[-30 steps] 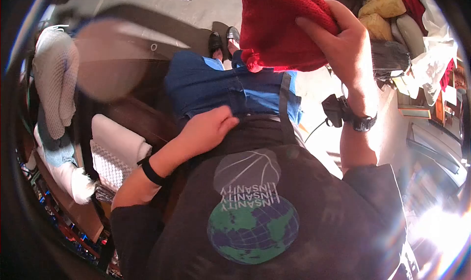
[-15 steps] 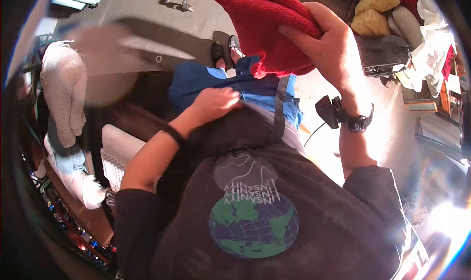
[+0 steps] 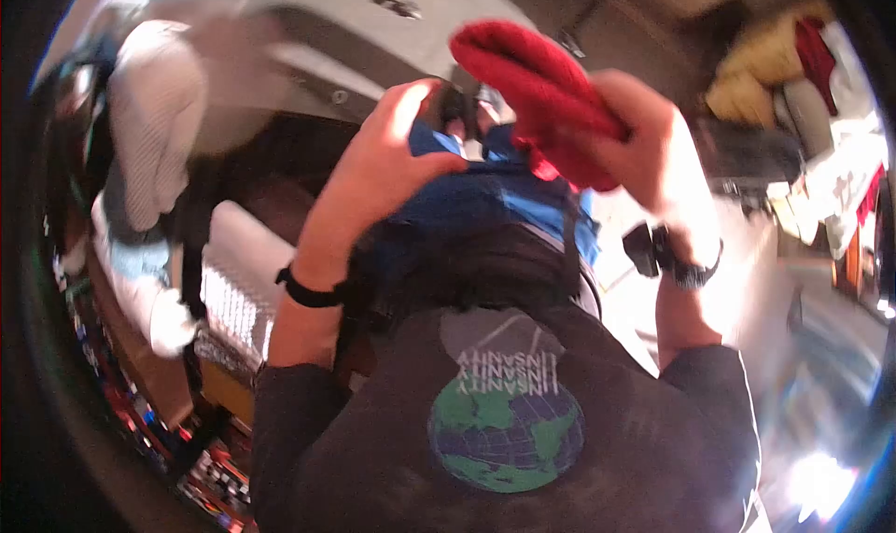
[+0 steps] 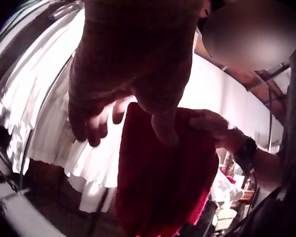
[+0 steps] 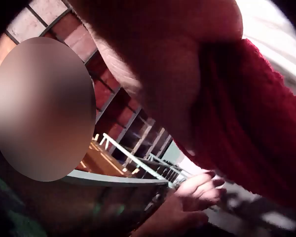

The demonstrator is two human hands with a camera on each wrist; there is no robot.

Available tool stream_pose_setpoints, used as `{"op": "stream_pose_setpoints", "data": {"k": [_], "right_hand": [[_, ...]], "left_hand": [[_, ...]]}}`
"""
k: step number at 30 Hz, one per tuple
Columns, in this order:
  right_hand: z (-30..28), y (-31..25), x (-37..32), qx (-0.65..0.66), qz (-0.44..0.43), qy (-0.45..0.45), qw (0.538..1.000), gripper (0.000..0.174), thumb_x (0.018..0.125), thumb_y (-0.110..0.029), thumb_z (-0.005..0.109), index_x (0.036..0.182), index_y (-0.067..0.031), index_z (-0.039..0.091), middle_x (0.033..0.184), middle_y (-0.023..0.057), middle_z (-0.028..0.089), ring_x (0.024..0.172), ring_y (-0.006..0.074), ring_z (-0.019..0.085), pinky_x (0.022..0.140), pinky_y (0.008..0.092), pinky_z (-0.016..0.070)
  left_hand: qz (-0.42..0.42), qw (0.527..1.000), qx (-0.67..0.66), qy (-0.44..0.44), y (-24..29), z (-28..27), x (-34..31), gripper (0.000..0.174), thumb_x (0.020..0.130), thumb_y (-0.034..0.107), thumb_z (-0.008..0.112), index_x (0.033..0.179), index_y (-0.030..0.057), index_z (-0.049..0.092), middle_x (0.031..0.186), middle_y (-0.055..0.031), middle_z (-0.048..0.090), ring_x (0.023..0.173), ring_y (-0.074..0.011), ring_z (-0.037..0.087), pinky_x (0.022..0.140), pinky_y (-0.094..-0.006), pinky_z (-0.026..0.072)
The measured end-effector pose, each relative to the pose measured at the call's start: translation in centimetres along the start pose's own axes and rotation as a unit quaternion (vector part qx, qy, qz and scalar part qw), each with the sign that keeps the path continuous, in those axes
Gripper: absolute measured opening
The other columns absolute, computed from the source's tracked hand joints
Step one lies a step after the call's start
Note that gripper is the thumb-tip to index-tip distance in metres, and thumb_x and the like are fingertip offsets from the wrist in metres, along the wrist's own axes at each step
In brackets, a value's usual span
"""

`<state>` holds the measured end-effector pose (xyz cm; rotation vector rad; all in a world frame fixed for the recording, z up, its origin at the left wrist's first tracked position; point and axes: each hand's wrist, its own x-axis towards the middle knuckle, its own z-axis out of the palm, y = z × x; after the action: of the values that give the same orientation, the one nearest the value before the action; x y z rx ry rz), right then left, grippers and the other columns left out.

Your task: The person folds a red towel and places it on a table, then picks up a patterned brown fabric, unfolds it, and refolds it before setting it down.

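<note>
From here I see the red knit cloth up in front of the blue skirt, folded thick and soft, its ribbed surface ending in a bumpy edge. The right hand pinches one side of it, thumb against fingers. The left hand is spread wide near it, thumb apart. A nubbly white cloth lies at the left.

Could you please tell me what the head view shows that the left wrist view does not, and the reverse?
Only the head view shows the shirt's globe print and the blue garment.
Only the left wrist view shows the tall, pleated white cloth hanging down.
Both show the red knitted item, the right hand gripping it, and the open left hand.
</note>
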<state>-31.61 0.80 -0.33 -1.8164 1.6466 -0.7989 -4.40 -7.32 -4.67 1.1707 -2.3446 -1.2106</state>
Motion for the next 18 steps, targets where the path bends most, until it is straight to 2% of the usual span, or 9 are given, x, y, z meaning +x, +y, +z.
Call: {"op": "stream_pose_setpoints", "data": {"k": [1, 4, 5, 7, 9, 10, 14, 17, 18], "right_hand": [[0.3, -0.5, 0.5, -0.025, -0.045, -0.034, 0.998, 0.033, 0.078, -0.017, 0.078, 0.103, -0.0011, 0.065, 0.091, 0.0183, 0.066, 0.084, 0.0329, 0.067, 0.074, 0.0387, 0.0521], [0.3, -3.1, 1.5, -0.058, -0.200, -0.088, 0.974, 0.043, 0.064, -0.015, 0.081, 0.101, 0.0002, 0.067, 0.090, 0.0164, 0.065, 0.082, 0.0370, 0.063, 0.072, 0.0425, 0.0500], [0.8, -3.6, 1.6, -0.017, -0.249, -0.067, 0.966, 0.046, 0.060, -0.016, 0.082, 0.101, 0.0001, 0.068, 0.089, 0.0153, 0.066, 0.080, 0.0368, 0.062, 0.070, 0.0437, 0.0488], [0.9, -5.5, 2.3, 0.002, -0.341, -0.071, 0.937, 0.047, 0.054, -0.015, 0.084, 0.097, 0.0000, 0.070, 0.086, 0.0130, 0.065, 0.076, 0.0326, 0.062, 0.066, 0.0400, 0.0470], [0.6, -7.2, 2.5, 0.102, -0.264, -0.140, 0.949, 0.045, 0.051, -0.015, 0.086, 0.091, -0.0014, 0.071, 0.082, 0.0123, 0.063, 0.072, 0.0277, 0.062, 0.067, 0.0340, 0.0458], [1.2, -8.1, 3.3, 0.147, -0.238, -0.141, 0.950, 0.044, 0.050, -0.013, 0.086, 0.090, -0.0003, 0.071, 0.080, 0.0100, 0.063, 0.070, 0.0213, 0.061, 0.068, 0.0294, 0.0449], [2.7, -10.2, 5.0, 0.273, -0.117, -0.064, 0.953, 0.043, 0.055, -0.001, 0.085, 0.096, 0.0034, 0.071, 0.087, 0.0068, 0.067, 0.080, 0.0158, 0.063, 0.075, 0.0291, 0.0489], [2.9, -11.8, 6.7, 0.342, -0.051, -0.165, 0.924, 0.046, 0.062, 0.005, 0.079, 0.107, 0.0023, 0.070, 0.096, 0.0075, 0.070, 0.090, 0.0169, 0.066, 0.085, 0.0306, 0.0516], [3.3, -12.9, 7.3, 0.323, -0.031, -0.197, 0.925, 0.044, 0.067, 0.002, 0.079, 0.110, 0.0018, 0.069, 0.098, 0.0073, 0.070, 0.094, 0.0159, 0.066, 0.087, 0.0302, 0.0520]], "left_hand": [[0.061, 0.988, 0.103, 0.098, 0.5, -1.1, -0.8, 0.084, 0.066, 0.020, 0.091, 0.137, 0.0000, 0.050, 0.129, -0.0197, 0.058, 0.126, -0.0332, 0.054, 0.110, -0.0419, 0.0404], [0.089, 0.985, 0.023, 0.145, 0.2, -1.5, -2.8, 0.101, 0.062, 0.025, 0.093, 0.145, 0.0039, 0.041, 0.145, -0.0211, 0.045, 0.138, -0.0388, 0.041, 0.117, -0.0452, 0.0310], [0.134, 0.977, -0.081, 0.146, -0.6, -1.4, -3.1, 0.097, 0.063, 0.024, 0.094, 0.143, 0.0045, 0.044, 0.147, -0.0208, 0.044, 0.139, -0.0384, 0.040, 0.117, -0.0447, 0.0308], [0.145, 0.975, -0.026, 0.165, -2.6, -0.1, -3.9, 0.090, 0.066, 0.024, 0.093, 0.140, 0.0050, 0.047, 0.148, -0.0209, 0.043, 0.140, -0.0370, 0.039, 0.117, -0.0447, 0.0302], [0.152, 0.978, -0.102, 0.101, -1.0, -2.2, -5.5, 0.084, 0.069, 0.024, 0.092, 0.138, 0.0043, 0.049, 0.145, -0.0195, 0.047, 0.137, -0.0328, 0.044, 0.116, -0.0431, 0.0343], [0.066, 0.939, -0.337, 0.020, 1.3, -4.5, -6.5, 0.079, 0.073, 0.025, 0.089, 0.137, 0.0037, 0.050, 0.139, -0.0156, 0.055, 0.130, -0.0264, 0.052, 0.113, -0.0405, 0.0392], [0.060, 0.958, -0.273, 0.060, 0.5, -6.2, -11.7, 0.069, 0.072, 0.015, 0.089, 0.131, 0.0021, 0.055, 0.124, -0.0097, 0.066, 0.116, -0.0184, 0.061, 0.103, -0.0361, 0.0470], [0.039, 0.949, -0.300, 0.087, 0.2, -6.7, -15.1, 0.068, 0.075, 0.014, 0.088, 0.134, 0.0026, 0.055, 0.125, -0.0104, 0.067, 0.118, -0.0180, 0.060, 0.104, -0.0355, 0.0465], [-0.030, 0.948, -0.299, 0.101, -0.1, -6.3, -16.1, 0.069, 0.076, 0.015, 0.087, 0.136, 0.0028, 0.055, 0.127, -0.0102, 0.066, 0.119, -0.0181, 0.060, 0.104, -0.0357, 0.0462]]}}
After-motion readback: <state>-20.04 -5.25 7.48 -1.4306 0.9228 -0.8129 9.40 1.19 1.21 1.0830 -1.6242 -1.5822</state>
